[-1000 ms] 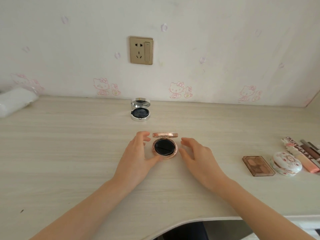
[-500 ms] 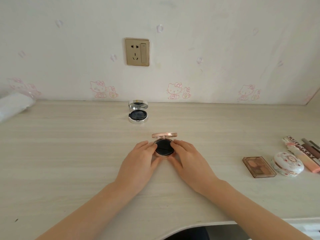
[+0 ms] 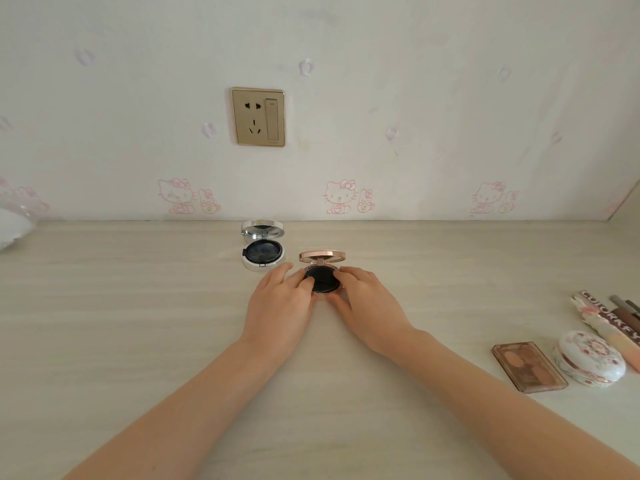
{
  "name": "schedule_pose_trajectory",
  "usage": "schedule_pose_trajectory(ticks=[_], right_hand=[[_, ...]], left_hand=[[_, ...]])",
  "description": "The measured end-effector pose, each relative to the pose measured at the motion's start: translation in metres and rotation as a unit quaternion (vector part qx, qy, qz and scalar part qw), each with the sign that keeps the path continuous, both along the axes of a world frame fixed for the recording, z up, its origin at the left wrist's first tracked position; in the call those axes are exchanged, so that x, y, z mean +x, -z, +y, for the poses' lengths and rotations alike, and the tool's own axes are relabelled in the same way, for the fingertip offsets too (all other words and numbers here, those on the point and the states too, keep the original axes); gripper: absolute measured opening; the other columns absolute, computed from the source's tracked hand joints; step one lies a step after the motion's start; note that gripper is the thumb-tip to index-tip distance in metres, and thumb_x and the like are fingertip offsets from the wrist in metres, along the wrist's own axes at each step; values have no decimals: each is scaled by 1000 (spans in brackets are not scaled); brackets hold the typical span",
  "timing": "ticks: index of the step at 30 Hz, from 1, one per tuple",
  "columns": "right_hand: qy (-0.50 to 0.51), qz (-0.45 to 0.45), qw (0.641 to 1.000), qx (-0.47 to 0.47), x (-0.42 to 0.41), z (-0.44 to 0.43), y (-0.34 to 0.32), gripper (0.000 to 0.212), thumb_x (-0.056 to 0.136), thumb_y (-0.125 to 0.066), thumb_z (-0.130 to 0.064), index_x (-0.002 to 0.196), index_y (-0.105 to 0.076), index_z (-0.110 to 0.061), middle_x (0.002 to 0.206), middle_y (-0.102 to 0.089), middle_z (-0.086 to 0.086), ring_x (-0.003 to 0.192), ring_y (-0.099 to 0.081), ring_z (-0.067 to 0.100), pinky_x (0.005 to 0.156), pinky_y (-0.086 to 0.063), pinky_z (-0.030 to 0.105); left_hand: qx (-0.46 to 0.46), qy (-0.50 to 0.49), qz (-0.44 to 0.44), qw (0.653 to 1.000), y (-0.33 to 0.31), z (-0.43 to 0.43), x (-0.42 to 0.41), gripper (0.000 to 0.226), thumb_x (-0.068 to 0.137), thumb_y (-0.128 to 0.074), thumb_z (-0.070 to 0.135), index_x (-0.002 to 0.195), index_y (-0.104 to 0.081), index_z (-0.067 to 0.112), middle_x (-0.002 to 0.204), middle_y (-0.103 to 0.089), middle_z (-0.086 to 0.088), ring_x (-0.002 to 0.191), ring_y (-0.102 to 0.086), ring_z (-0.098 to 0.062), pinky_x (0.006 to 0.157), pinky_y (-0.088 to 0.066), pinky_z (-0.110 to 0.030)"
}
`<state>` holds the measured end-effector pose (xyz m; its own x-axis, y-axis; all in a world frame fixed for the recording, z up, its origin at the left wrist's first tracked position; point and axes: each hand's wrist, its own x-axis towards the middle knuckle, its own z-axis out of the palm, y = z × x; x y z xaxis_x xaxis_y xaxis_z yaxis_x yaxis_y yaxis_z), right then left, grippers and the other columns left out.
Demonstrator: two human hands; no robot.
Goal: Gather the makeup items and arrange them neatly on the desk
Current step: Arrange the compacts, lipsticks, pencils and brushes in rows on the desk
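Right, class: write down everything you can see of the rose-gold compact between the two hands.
The rose-gold compact is round, with a shiny, metallic-looking shell. It is open: its lid stands up at the far side on a small hinge, seen almost edge-on. The base holds a round black pad. It sits on the pale wood-look desk, close to the right of an open silver compact. The left hand and right hand grip its base from either side.
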<state>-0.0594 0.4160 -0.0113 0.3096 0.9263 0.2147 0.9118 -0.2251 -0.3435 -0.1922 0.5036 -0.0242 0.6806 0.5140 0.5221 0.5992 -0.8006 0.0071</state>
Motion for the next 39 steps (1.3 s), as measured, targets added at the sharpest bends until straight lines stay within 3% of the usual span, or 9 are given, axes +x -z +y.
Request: schedule_pose_trajectory(ticks=[8, 20, 34, 39], right_hand=[[4, -3, 1000, -10, 15, 35, 1, 42, 98, -44, -38, 134, -49, -17, 137, -49, -1, 126, -43, 22, 100, -39, 32], [3, 18, 1000, -10, 24, 64, -1, 41, 98, -45, -35, 134, -50, -15, 135, -51, 3, 124, -45, 25, 100, -41, 36], [-5, 31, 999, 8, 23, 67, -1, 41, 96, -48, -32, 134, -48, -16, 128, -54, 2, 124, -45, 23, 102, -39, 33], [3, 31, 1000, 0, 27, 49, -3, 45, 96, -49, -29, 138, -43, -14, 141, -46, 4, 134, -36, 22, 109, -31, 31]], left_hand=[[55, -6, 33, 998, 2, 32, 18, 31, 52, -89, 9, 80, -75, 11, 85, -74, -2, 95, -68, -28, 80, -55, -34], [80, -30, 37, 996, 3, 57, 29, 25, 53, -89, 14, 73, -73, 16, 76, -73, 2, 88, -68, -25, 74, -54, -31], [50, -47, 42, 997, 2, 59, 29, 26, 57, -86, 12, 78, -71, 15, 81, -73, 2, 91, -67, -25, 74, -54, -32], [42, -34, 25, 998, -2, 46, 23, 20, 64, -81, 11, 81, -71, 9, 80, -73, -3, 95, -66, -29, 79, -53, -36]])
